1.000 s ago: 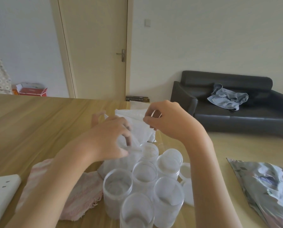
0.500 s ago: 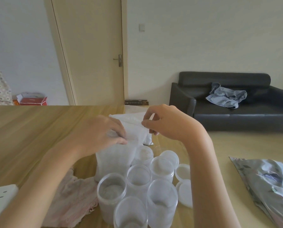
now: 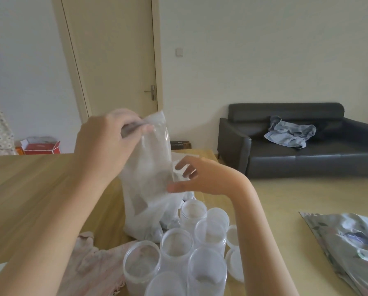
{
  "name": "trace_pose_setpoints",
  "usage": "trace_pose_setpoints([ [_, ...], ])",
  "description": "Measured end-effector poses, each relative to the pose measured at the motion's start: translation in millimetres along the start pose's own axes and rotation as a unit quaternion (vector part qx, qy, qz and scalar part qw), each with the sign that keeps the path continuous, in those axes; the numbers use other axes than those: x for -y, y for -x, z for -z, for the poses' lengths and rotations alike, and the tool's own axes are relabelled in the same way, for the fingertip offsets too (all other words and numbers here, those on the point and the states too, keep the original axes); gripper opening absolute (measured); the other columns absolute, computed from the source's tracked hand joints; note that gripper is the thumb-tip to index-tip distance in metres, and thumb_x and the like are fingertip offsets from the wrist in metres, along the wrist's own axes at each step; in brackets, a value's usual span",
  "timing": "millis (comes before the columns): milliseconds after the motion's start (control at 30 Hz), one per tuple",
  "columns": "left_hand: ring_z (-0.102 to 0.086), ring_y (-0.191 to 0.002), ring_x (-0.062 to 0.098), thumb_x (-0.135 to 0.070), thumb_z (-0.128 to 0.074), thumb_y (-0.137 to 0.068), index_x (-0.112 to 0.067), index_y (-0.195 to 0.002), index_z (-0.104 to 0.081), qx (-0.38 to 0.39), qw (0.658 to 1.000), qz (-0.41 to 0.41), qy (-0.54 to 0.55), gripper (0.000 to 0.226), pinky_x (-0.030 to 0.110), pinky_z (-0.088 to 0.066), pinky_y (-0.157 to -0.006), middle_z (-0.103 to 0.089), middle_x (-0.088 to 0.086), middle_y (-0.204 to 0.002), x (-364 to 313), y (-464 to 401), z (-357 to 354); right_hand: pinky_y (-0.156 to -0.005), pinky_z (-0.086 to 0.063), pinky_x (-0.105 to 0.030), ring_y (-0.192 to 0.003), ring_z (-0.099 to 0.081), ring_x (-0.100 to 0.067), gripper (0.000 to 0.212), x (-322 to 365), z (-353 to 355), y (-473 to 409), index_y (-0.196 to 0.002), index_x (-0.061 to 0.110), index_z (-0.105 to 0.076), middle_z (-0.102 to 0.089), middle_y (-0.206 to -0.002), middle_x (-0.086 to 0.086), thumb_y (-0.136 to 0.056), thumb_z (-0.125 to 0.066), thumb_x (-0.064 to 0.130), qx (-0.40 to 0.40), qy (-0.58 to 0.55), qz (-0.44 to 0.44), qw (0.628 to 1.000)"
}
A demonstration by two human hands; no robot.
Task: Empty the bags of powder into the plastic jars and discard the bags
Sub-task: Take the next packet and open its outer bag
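Lifting a clear plastic bag (image 3: 152, 165) above the desk (image 3: 29, 199), the left hand (image 3: 106, 144) pinches its top edge between thumb and fingers (image 3: 145, 127), so the bag hangs upright just behind the cluster of open plastic jars (image 3: 178, 248). The right hand (image 3: 197, 177) sits beside the bag's lower half with its fingers spread and loosely curled, near the film but not clearly gripping it. The bag looks mostly see-through, so I cannot tell how much powder it holds; its bottom trails into a heap of white bags (image 3: 149, 221) lying on the desk against the jars. The step appears to be readying this bag for pouring. To do it well, the right hand should probably steady the lower part while the left finds the mouth, then tip one corner low over a single jar, because a wide mouth held high would likely scatter powder across neighbouring jars and the pink cloth (image 3: 93, 268). Loose white lids (image 3: 234, 259) lie to the right of the jars.
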State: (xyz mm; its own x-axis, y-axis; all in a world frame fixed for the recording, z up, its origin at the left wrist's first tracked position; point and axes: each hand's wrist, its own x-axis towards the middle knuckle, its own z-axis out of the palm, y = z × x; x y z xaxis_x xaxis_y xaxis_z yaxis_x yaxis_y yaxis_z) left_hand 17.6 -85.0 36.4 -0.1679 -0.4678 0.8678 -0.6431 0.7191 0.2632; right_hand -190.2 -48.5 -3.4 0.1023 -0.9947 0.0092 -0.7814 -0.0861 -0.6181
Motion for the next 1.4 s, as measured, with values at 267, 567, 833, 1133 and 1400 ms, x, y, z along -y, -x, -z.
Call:
trace_pose_setpoints([
  [267, -0.06, -0.062, 0.007, -0.037, -0.07, -0.089, -0.021, -0.086, -0.074, -0.069, 0.991, 0.053, 0.103, 0.017, 0.025, -0.042, -0.069, -0.057, -0.022, -0.067, -22, -20, 4, -0.098, -0.051, -0.035, -0.098, -0.067, 0.001, 0.078, -17, 10, 10, -0.125, 0.042, -0.052, -0.068, -0.108, 0.019, -0.055, -0.078, 0.067, 0.051, -0.082, 0.012, 0.995],
  [567, -0.048, -0.04, 0.007, -0.037, -0.069, -0.094, -0.024, -0.09, -0.071, -0.133, 0.922, 0.123, 0.341, 0.013, 0.017, -0.037, -0.044, -0.055, -0.013, -0.048, -65, -11, -1, -0.107, -0.042, -0.046, -0.133, -0.046, -0.036, 0.067, -27, -45, 34, -0.143, 0.01, -0.045, -0.048, -0.143, -0.019, -0.087, -0.068, 0.039, 0.176, -0.582, 0.144, 0.781],
  [833, -0.049, -0.043, 0.007, -0.033, -0.072, -0.091, -0.031, -0.086, -0.072, -0.105, 0.911, 0.153, 0.367, 0.005, 0.018, -0.039, -0.049, -0.06, -0.017, -0.06, -60, 26, -20, -0.089, -0.053, -0.041, -0.111, -0.063, -0.029, 0.053, -38, -75, 55, -0.138, 0.008, -0.05, -0.062, -0.121, -0.016, -0.099, -0.052, 0.044, 0.02, -0.638, 0.119, 0.761],
  [1133, -0.047, -0.043, 0.004, -0.052, -0.069, -0.084, -0.033, -0.08, -0.068, 0.022, 0.89, 0.216, 0.4, 0.019, 0.014, -0.038, -0.046, -0.053, -0.01, -0.05, -28, 85, -32, -0.077, -0.055, -0.036, -0.106, -0.065, -0.026, 0.065, -53, -67, 51, -0.12, 0.023, -0.064, -0.066, -0.119, -0.013, -0.077, -0.064, 0.072, -0.198, -0.532, 0.035, 0.823],
  [1400, -0.07, -0.085, -0.006, -0.046, -0.06, -0.092, -0.04, -0.083, -0.08, 0.136, 0.831, 0.264, 0.47, 0.023, -0.001, -0.045, -0.069, -0.076, -0.018, -0.087, -26, 108, -29, -0.107, -0.042, -0.055, -0.12, -0.058, -0.028, 0.098, -55, -81, 55, -0.128, 0.02, -0.056, -0.06, -0.126, -0.011, -0.067, -0.039, 0.094, -0.261, -0.465, 0.004, 0.846],
])
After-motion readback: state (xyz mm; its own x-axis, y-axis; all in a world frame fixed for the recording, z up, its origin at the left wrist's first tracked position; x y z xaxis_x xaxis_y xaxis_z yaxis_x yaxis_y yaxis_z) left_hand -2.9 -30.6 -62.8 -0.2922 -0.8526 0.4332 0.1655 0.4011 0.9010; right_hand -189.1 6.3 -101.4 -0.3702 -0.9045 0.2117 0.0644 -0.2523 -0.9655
